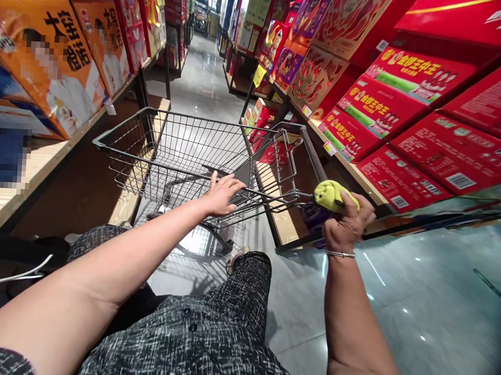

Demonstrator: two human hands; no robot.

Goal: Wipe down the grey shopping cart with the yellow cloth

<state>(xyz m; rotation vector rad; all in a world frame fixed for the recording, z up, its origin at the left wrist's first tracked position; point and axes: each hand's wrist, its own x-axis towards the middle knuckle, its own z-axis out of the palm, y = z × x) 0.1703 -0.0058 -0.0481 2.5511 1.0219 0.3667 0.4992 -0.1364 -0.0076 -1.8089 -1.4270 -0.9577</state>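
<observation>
A black wire shopping cart (185, 145) stands sideways in front of me, and its basket holds no goods that I can see. My left hand (224, 195) lies on the cart's near top rim, fingers stretched out and apart. At the cart's right end, my right hand (352, 215) is closed around the yellow-green end piece (332, 194) of the cart handle (313, 154). Part of that piece is hidden by my fingers. A bracelet (339, 254) circles my right wrist.
Orange boxes (51, 59) fill a wooden shelf (79, 139) on the left. Red boxes (376, 116) are stacked on the right shelf (352, 167), whose lower frame comes close to the cart. A tiled aisle (206, 67) runs ahead between shelves. My knee (250, 271) is near the cart's wheels.
</observation>
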